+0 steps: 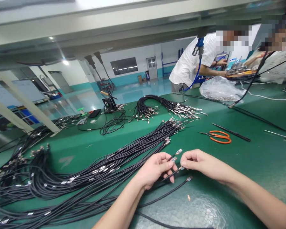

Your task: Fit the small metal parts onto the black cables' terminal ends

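Note:
My left hand (157,168) is closed around a few black cables (173,174), whose ends poke out past the fingers. Two of those ends carry small pale connectors (179,152). With thumb and forefinger together, my right hand (193,160) pinches the tip of one cable beside the left fingers; the fingertips partly hide that tip. Just below, a loose cable (166,192) lies on the green table, its connector pointing right. A long bundle of black cables (105,162) with white labels stretches left from behind my left hand.
Orange-handled scissors (220,136), black tweezers (231,132) and a thin pointed tool (278,135) lie to the right. Farther back are a curved cable bundle (157,100) and a clear plastic bag (220,89). A co-worker (190,63) leans over the table beyond. An overhead beam (109,30) crosses above.

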`<state>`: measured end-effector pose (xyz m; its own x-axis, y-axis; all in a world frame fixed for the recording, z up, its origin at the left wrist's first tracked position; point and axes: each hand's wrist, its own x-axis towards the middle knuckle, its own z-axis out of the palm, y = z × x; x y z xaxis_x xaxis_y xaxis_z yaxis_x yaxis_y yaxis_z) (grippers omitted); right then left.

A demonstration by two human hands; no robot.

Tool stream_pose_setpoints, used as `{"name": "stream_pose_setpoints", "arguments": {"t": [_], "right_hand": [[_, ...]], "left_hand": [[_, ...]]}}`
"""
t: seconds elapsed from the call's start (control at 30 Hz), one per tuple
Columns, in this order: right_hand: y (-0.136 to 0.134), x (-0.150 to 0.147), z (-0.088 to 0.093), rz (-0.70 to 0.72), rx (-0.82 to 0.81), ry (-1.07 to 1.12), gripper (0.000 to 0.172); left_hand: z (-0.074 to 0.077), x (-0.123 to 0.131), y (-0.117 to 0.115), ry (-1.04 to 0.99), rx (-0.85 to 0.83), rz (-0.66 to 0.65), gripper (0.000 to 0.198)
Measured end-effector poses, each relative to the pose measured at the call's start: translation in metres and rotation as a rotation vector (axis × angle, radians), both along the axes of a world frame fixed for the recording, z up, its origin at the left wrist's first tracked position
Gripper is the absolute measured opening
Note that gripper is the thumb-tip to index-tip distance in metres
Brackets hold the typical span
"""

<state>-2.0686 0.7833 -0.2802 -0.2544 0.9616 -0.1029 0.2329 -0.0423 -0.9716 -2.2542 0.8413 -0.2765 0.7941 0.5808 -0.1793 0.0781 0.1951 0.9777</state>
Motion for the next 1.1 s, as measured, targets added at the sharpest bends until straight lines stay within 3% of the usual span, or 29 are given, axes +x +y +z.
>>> {"name": "stream_pose_setpoints", "arguments": {"t": [0.17,0.4,0.5,0.67,1.1], "right_hand": [[0.0001,-0.0030,-0.0031,-0.042,-0.057,0.070,0.017],[0.0013,-0.0077,-0.0057,-0.093,-0.055,0.055,0.021],[0.0002,-0.0088,-0.0047,-0.088,-0.086,0.032,0.025],[-0.0001,-0.0101,-0.0028,-0.103,-0.053,0.170,0.017],[-0.0006,-0.0077,-0.0059,-0.095,-0.009,0.155,0.018]], "left_hand": [[-0.0009,-0.0003,-0.0017,0.033,-0.147,-0.053,0.033],[-0.0062,0.0016,-0.0011,0.122,-0.272,0.051,0.025],[-0.0084,0.0031,-0.0012,0.118,-0.258,0.068,0.023],[-0.0070,0.0041,-0.0013,0.134,-0.229,0.121,0.023],[-0.0045,0.0045,-0.0007,0.128,-0.271,0.186,0.027]]}}
